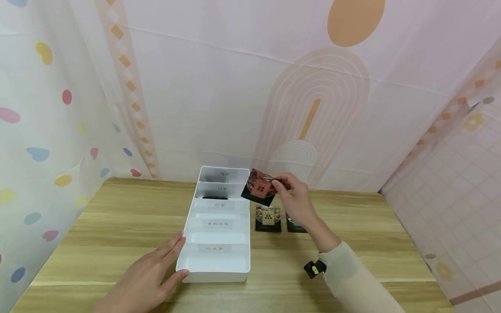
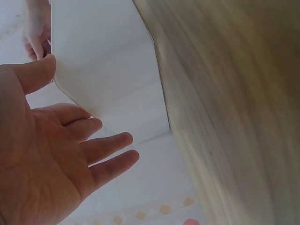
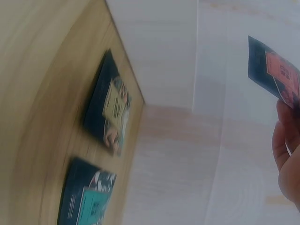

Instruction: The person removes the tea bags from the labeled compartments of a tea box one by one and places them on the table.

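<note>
My right hand (image 1: pixel 299 202) pinches a black sachet with a red label (image 1: pixel 261 188) by one edge, thumb on its face. The sachet is held in the air at the right rim of a long white divided box (image 1: pixel 213 262), near its far end. At the box's near left corner, my left hand (image 1: pixel 146 274) touches the rim with the thumb, while its other fingers lie extended along the side. In the left wrist view that hand's fingers (image 2: pixel 110 145) are spread beside the white wall. Something dark (image 1: pixel 215 198) shows in the second compartment from the back.
Right of the box, a black sachet with a yellow label (image 1: pixel 268 218) lies on the wooden table (image 1: pixel 352 278). Beside it is one with a teal label (image 3: pixel 93 204), partly behind my right hand in the head view. A patterned curtain (image 1: pixel 211 100) hangs behind the table.
</note>
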### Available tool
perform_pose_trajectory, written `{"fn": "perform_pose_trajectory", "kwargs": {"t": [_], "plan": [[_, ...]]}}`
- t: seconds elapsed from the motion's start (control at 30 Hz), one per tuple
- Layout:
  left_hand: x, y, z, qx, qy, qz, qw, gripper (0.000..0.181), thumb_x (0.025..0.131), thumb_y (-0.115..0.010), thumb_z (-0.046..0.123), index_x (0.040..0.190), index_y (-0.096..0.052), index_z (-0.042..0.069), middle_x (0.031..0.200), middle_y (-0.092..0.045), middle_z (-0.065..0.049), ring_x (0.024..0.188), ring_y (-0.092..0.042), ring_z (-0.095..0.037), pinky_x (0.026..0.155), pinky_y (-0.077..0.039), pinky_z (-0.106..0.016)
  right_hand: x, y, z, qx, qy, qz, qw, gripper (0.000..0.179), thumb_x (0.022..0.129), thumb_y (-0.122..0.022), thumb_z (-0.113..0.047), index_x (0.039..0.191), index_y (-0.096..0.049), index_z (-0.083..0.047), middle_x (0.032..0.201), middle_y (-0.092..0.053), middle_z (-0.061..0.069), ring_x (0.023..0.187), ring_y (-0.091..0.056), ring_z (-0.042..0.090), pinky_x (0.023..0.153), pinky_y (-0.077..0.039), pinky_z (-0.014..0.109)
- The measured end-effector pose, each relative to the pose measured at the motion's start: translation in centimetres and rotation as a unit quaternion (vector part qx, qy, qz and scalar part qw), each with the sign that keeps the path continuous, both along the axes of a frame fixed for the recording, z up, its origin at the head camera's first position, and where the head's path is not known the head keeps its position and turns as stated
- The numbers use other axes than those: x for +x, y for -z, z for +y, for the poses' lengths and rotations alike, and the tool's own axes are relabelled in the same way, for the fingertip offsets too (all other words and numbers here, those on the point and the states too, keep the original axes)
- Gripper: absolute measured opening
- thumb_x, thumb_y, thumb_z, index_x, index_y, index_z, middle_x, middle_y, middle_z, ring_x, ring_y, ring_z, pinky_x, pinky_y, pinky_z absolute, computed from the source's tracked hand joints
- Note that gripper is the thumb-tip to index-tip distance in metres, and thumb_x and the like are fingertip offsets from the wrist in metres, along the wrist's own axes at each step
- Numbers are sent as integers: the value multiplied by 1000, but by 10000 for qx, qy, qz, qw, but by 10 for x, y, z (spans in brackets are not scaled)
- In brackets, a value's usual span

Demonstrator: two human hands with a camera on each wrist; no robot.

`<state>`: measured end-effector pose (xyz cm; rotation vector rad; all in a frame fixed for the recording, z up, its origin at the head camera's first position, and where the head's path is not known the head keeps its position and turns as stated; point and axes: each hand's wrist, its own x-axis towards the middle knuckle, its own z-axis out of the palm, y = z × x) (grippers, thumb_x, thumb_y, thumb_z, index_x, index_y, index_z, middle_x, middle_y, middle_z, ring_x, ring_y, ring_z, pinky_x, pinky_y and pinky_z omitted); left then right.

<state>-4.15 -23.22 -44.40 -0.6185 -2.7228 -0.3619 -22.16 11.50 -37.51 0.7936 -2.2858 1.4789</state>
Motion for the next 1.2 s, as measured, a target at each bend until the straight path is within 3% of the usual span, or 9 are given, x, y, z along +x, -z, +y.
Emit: {"fn": "perform_pose_trajectory", "kwargs": {"t": [0.8,1.2], "plan": [[-1,2,0,26,87,198,9998,75,95,-76,46,147,-56,-3,154,-54,-17,127,-64,-33,94,-58,-49,-6,7,68,286,548,-101,9980,14,106,-59,0,112,-71,4,97,-72,16,82,-65,14,69,-52,20],[-1,2,1,42,83,233,9997,75,95,-75,47,147,-56,-3,154,-54,-16,128,-63,-33,94,-58,-49,-8,15,107,477,902,-532,9934,20,110,-51,-5,118,-67,6,101,-68,18,83,-61,12,70,-51,22]]}}
